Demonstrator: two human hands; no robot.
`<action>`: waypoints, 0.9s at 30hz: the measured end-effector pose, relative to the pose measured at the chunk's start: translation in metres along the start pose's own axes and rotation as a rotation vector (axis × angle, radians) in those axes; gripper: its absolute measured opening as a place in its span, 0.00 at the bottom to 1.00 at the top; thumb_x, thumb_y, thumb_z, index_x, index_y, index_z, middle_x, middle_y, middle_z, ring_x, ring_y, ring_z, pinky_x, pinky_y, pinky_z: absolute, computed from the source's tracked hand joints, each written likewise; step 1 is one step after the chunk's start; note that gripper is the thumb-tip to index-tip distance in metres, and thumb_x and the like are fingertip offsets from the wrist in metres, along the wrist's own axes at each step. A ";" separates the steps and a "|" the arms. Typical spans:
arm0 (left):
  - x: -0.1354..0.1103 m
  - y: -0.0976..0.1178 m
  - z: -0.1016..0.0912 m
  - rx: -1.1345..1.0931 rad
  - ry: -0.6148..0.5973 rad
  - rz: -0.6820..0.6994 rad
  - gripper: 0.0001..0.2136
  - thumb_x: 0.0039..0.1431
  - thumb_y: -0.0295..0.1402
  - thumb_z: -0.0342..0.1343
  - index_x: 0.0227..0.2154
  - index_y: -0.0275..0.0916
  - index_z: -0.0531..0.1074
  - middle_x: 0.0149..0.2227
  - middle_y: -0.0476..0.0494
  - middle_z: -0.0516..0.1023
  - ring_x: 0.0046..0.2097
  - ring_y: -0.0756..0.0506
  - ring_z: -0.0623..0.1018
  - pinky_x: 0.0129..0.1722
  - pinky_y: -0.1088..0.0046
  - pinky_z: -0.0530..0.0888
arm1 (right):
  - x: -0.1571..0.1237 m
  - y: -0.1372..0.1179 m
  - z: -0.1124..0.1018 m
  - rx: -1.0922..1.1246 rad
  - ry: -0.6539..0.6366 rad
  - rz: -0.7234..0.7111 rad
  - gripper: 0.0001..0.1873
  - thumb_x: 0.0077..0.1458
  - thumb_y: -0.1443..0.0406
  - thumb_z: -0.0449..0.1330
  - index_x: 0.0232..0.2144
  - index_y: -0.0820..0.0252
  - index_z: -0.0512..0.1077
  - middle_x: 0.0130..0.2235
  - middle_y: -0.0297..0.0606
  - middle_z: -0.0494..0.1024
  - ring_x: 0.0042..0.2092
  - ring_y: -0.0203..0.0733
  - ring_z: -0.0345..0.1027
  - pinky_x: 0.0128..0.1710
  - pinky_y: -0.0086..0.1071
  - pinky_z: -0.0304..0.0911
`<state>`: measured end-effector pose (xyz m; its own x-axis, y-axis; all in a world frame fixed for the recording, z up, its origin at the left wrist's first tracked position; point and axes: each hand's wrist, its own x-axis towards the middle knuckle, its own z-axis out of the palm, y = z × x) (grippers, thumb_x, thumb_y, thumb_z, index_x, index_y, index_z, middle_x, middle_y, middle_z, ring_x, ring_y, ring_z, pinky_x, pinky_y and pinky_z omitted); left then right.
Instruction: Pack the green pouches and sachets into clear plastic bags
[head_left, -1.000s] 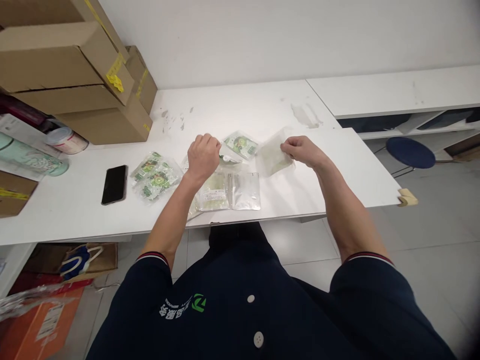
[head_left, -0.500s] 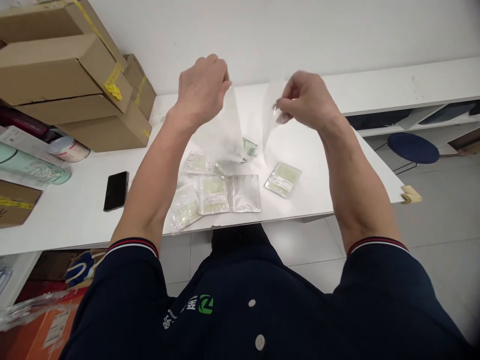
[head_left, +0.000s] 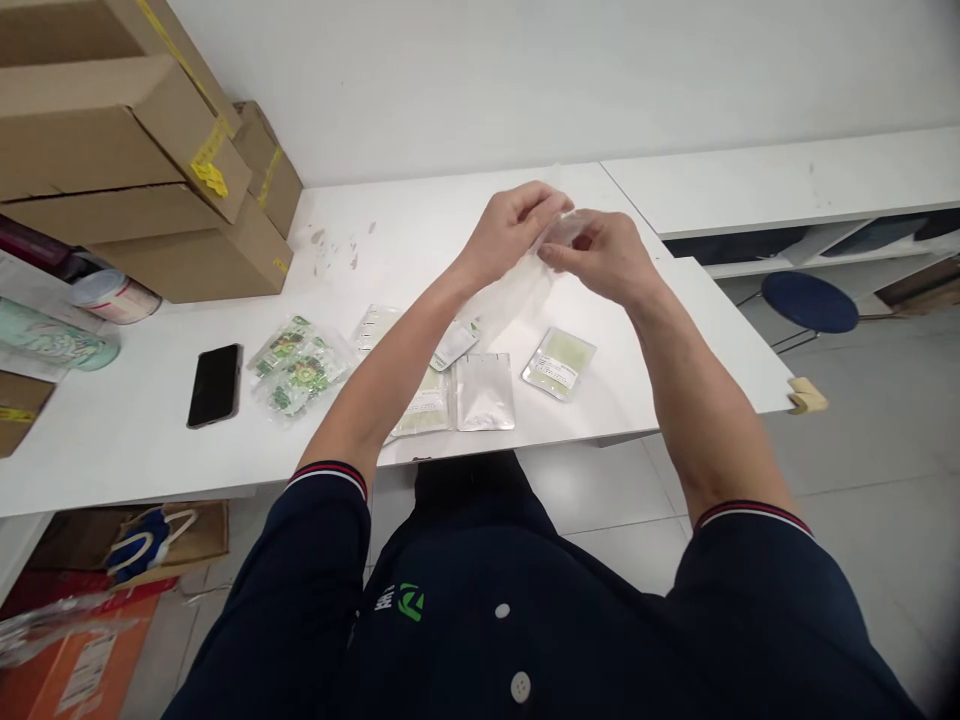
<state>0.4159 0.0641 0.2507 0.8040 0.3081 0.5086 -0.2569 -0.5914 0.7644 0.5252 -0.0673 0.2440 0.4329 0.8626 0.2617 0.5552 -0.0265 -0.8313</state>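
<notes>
- The left hand [head_left: 517, 228] is closed on the upper edge of a see-through bag [head_left: 516, 300], its fingertips partly hidden by the film.
- The right hand [head_left: 600, 255] pinches the same edge between thumb and fingers, just beside the left.
- The bag slants down from both hands over the middle of the counter [head_left: 135, 430], between the wall [head_left: 450, 80] and the front edge.
- A silver pouch [head_left: 484, 392] lies flat near that front edge; a labelled green packet [head_left: 559, 362] sits apart to its right, with white surface around it.
- More packets lie left of the pouch, partly covered by the left forearm [head_left: 397, 370], which leaves little room there.
- Printed packets [head_left: 296, 368] overlap farther left, near a phone [head_left: 214, 386].
- Cardboard boxes [head_left: 150, 180] bound the counter's far left.
- Rightward, bare white top runs to the corner guard [head_left: 808, 395]; a blue stool [head_left: 810, 303] stands beyond the edge.
</notes>
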 end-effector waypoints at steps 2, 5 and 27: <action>-0.006 -0.028 0.006 -0.003 0.041 -0.122 0.15 0.70 0.40 0.40 0.45 0.38 0.68 0.39 0.47 0.74 0.40 0.51 0.76 0.41 0.70 0.72 | -0.002 0.023 -0.012 -0.087 0.195 -0.046 0.10 0.50 0.60 0.65 0.27 0.55 0.67 0.27 0.33 0.70 0.34 0.41 0.63 0.33 0.36 0.61; -0.024 -0.079 0.015 0.399 0.093 -0.332 0.14 0.68 0.43 0.45 0.43 0.39 0.70 0.41 0.42 0.76 0.45 0.45 0.75 0.44 0.68 0.70 | -0.010 0.051 -0.044 -0.225 0.522 -0.093 0.10 0.53 0.61 0.62 0.24 0.54 0.64 0.28 0.36 0.70 0.34 0.41 0.62 0.36 0.38 0.60; -0.038 -0.118 0.028 1.087 -0.432 -0.573 0.16 0.61 0.35 0.52 0.49 0.32 0.72 0.51 0.29 0.71 0.56 0.35 0.68 0.52 0.61 0.68 | -0.022 0.103 -0.030 -0.738 0.399 -0.001 0.16 0.52 0.70 0.48 0.40 0.56 0.71 0.41 0.42 0.73 0.42 0.48 0.67 0.42 0.41 0.63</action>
<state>0.4302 0.1014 0.1302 0.8126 0.5734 -0.1045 0.5779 -0.8160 0.0158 0.5942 -0.1039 0.1677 0.5739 0.6231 0.5314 0.8178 -0.4692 -0.3331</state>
